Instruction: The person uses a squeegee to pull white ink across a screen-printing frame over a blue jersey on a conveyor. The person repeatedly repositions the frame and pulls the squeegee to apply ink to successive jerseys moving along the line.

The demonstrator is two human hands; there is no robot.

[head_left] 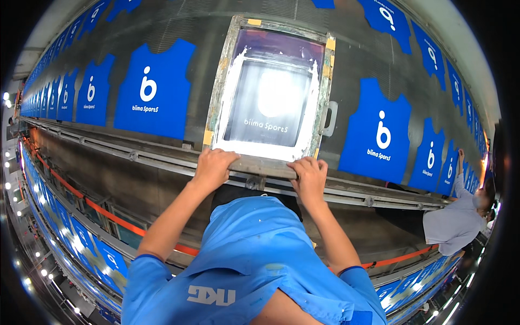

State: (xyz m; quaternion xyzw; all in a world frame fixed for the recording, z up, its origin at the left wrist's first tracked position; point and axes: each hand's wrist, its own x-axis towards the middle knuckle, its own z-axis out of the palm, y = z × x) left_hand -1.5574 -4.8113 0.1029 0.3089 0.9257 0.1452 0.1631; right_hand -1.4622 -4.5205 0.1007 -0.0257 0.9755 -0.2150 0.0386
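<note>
A screen printing frame (pixel 323 81) lies flat on the long dark printing table in front of me, its mesh edged with white ink. My left hand (pixel 214 169) grips the near left corner of the frame, fingers curled over its edge. At the near right corner my right hand (pixel 309 176) is closed on the same edge, thumb toward me. A grey handle (pixel 330 118) sticks out from the right side of the frame. Blue cut shirt panels with a white print lie on both sides: one left panel (pixel 154 92) and one right panel (pixel 377 132). What lies under the frame is mostly hidden.
Rows of blue panels run along the table both ways. A metal rail (pixel 135 156) follows its near edge. Behind me, an orange strip (pixel 103 211) borders another table with blue panels (pixel 111 260). At the right, a person in grey (pixel 455 222) reaches over the table.
</note>
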